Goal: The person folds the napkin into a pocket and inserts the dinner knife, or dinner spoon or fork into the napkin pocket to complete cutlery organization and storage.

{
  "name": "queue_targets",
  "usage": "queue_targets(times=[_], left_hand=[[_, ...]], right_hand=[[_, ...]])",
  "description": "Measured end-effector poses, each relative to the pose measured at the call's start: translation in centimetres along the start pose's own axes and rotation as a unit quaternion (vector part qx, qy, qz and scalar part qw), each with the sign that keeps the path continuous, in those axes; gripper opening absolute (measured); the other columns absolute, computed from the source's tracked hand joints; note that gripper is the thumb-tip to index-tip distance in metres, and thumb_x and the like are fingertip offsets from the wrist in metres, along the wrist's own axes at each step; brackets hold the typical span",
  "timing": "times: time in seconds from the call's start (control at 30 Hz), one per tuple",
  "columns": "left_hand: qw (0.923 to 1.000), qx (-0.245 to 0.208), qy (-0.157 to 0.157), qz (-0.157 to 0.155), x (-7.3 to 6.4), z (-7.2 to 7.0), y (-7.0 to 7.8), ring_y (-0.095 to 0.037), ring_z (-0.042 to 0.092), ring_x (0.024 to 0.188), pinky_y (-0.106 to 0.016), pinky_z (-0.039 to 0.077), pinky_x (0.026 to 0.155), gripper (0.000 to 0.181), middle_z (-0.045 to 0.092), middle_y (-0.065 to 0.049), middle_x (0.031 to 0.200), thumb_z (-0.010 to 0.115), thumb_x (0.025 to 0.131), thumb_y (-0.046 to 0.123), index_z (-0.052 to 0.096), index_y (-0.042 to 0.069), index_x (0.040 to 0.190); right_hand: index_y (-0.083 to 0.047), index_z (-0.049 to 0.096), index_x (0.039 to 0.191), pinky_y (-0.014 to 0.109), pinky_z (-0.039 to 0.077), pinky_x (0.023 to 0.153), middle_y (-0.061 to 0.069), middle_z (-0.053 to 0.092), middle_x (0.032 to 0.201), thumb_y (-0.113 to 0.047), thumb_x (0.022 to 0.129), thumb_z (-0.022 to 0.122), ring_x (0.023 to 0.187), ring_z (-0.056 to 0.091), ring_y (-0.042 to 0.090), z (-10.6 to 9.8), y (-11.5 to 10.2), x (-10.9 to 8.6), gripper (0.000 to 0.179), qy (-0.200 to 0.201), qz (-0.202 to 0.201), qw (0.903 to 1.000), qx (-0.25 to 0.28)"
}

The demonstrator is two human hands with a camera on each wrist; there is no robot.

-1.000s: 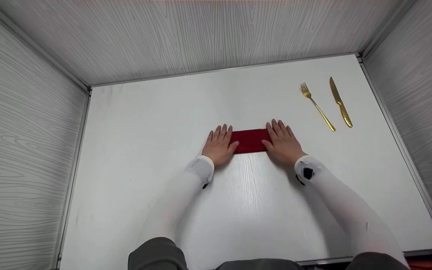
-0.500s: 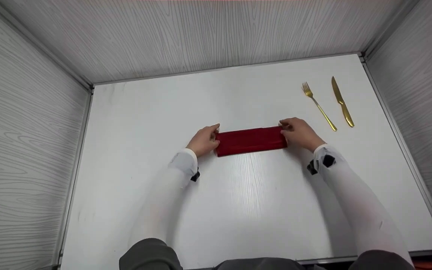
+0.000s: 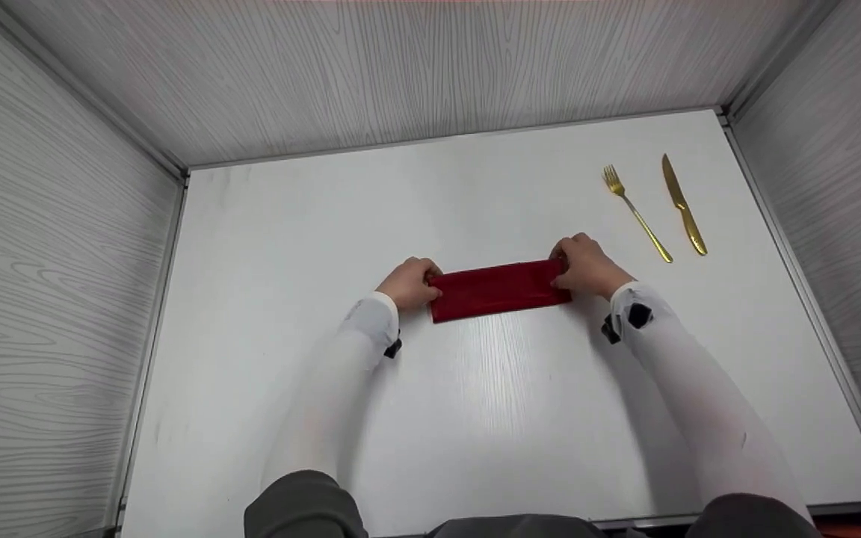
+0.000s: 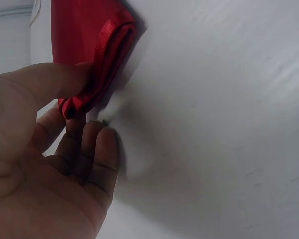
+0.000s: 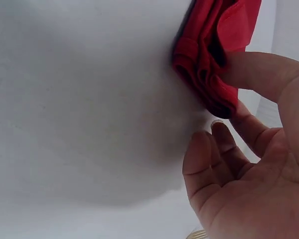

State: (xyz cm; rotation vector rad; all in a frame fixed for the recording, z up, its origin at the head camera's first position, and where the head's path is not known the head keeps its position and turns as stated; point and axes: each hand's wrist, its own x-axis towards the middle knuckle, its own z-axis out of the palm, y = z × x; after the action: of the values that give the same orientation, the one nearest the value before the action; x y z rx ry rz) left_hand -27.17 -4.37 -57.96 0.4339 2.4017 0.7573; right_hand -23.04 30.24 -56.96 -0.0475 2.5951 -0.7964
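A red cloth napkin (image 3: 500,291), folded into a long narrow strip, lies across the middle of the white table. At its left end my left hand (image 3: 409,285) pinches the folded layers, thumb on top. The left wrist view shows the napkin (image 4: 84,40) between thumb and fingers, its stacked folds facing the camera. My right hand (image 3: 586,267) pinches the other end in the same way. In the right wrist view several loose layers show at the napkin's end (image 5: 204,64), with the thumb against them and the other fingers curled beneath.
To the right on the table (image 3: 288,224) lie a gold fork (image 3: 637,214) and a gold knife (image 3: 684,204), side by side with tips away from me. Wood-grain panels (image 3: 415,71) close in the back and both sides.
Both hands lay flat on the napkin, then moved out to its ends and now pinch them. The napkin has shifted slightly toward me. Fork and knife stay put.
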Motion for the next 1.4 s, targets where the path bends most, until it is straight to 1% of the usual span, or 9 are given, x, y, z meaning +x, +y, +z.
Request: queue_targets(times=[0.2, 0.37, 0.53, 0.67, 0.8, 0.93, 1.07, 1.23, 1.4], left_hand=[[0.9998, -0.008, -0.004, 0.015, -0.6, -0.4, 0.0, -0.024, 0.059, 0.115, -0.042, 0.050, 0.105, 0.029, 0.064, -0.010, 0.127, 0.067, 0.101, 0.017, 0.064, 0.008, 0.128], [0.9991, -0.031, -0.007, 0.028, -0.8, -0.9, -0.3, -0.025, 0.061, 0.117, -0.042, 0.050, 0.106, 0.031, 0.067, -0.010, 0.127, 0.065, 0.101, 0.016, 0.062, 0.010, 0.131], [0.9989, -0.029, 0.007, 0.035, -1.2, -1.5, -0.6, -0.024, 0.062, 0.116, -0.042, 0.051, 0.104, 0.032, 0.067, -0.008, 0.129, 0.064, 0.101, 0.018, 0.064, 0.010, 0.132], [0.9972, -0.028, 0.037, 0.059, -1.7, -2.4, -0.6, -0.025, 0.061, 0.115, -0.042, 0.051, 0.103, 0.030, 0.066, -0.008, 0.129, 0.065, 0.100, 0.017, 0.065, 0.010, 0.129], [0.9922, -0.007, 0.075, 0.099, -2.0, -3.0, -0.6, -0.023, 0.060, 0.113, -0.039, 0.050, 0.104, 0.027, 0.064, -0.007, 0.126, 0.065, 0.099, 0.011, 0.064, 0.010, 0.126], [0.9798, 0.065, 0.125, 0.142, -1.9, -3.0, -0.6, -0.023, 0.059, 0.103, -0.038, 0.052, 0.096, 0.021, 0.064, -0.007, 0.114, 0.066, 0.097, 0.004, 0.063, 0.009, 0.117], [0.9574, 0.170, 0.156, 0.173, -1.6, -2.3, -0.9, -0.025, 0.059, 0.101, -0.037, 0.055, 0.091, 0.019, 0.063, -0.008, 0.107, 0.071, 0.095, 0.001, 0.062, 0.008, 0.110], [0.9337, 0.262, 0.138, 0.201, -2.0, -1.1, -1.5, -0.027, 0.062, 0.107, -0.035, 0.056, 0.094, 0.027, 0.064, -0.009, 0.111, 0.079, 0.091, 0.001, 0.061, 0.008, 0.110], [0.9279, 0.282, 0.107, 0.220, -2.6, -0.5, -2.2, -0.028, 0.060, 0.115, -0.036, 0.054, 0.101, 0.028, 0.064, -0.009, 0.118, 0.080, 0.092, 0.005, 0.063, 0.009, 0.113]], right_hand=[[0.002, 0.054, 0.125, 0.051, 0.051, 0.098, 0.023, 0.061, 0.123, -0.007, 0.094, 0.072, 0.113, 0.058, 0.035, 0.2, -0.7, -0.2, 0.038, -0.018, 0.003, 0.9996, 0.020], [0.003, 0.061, 0.127, 0.051, 0.050, 0.103, 0.021, 0.063, 0.125, -0.009, 0.093, 0.070, 0.117, 0.058, 0.034, 0.3, -0.9, -0.2, 0.037, -0.039, 0.006, 0.9992, 0.010], [-0.001, 0.064, 0.116, 0.046, 0.050, 0.091, 0.017, 0.065, 0.115, -0.011, 0.092, 0.066, 0.104, 0.057, 0.030, 0.2, -1.3, -0.3, 0.025, -0.035, -0.014, 0.9993, 0.005], [-0.005, 0.060, 0.118, 0.043, 0.049, 0.087, 0.014, 0.067, 0.115, -0.012, 0.096, 0.062, 0.101, 0.058, 0.029, -0.1, -1.7, -0.5, 0.022, -0.012, -0.023, 0.9994, 0.024], [-0.004, 0.062, 0.121, 0.046, 0.049, 0.088, 0.016, 0.068, 0.113, -0.010, 0.097, 0.062, 0.101, 0.059, 0.030, -0.5, -2.3, -0.5, 0.025, 0.052, -0.061, 0.9968, 0.007], [-0.004, 0.064, 0.112, 0.047, 0.049, 0.085, 0.014, 0.066, 0.102, -0.004, 0.095, 0.066, 0.097, 0.056, 0.031, -0.3, -2.8, -0.1, 0.017, 0.116, -0.111, 0.9852, -0.058], [-0.006, 0.063, 0.105, 0.046, 0.054, 0.081, 0.011, 0.066, 0.100, -0.003, 0.094, 0.072, 0.099, 0.058, 0.030, 0.7, -2.7, 0.3, 0.014, 0.143, -0.161, 0.9642, -0.155], [-0.006, 0.061, 0.104, 0.046, 0.058, 0.083, 0.012, 0.068, 0.105, 0.001, 0.091, 0.076, 0.101, 0.061, 0.031, 2.5, -2.1, 0.3, 0.021, 0.145, -0.222, 0.9361, -0.231], [-0.007, 0.063, 0.105, 0.046, 0.055, 0.093, 0.011, 0.067, 0.110, -0.004, 0.087, 0.078, 0.106, 0.059, 0.031, 3.4, -1.5, -0.4, 0.024, 0.115, -0.251, 0.9323, -0.233]])
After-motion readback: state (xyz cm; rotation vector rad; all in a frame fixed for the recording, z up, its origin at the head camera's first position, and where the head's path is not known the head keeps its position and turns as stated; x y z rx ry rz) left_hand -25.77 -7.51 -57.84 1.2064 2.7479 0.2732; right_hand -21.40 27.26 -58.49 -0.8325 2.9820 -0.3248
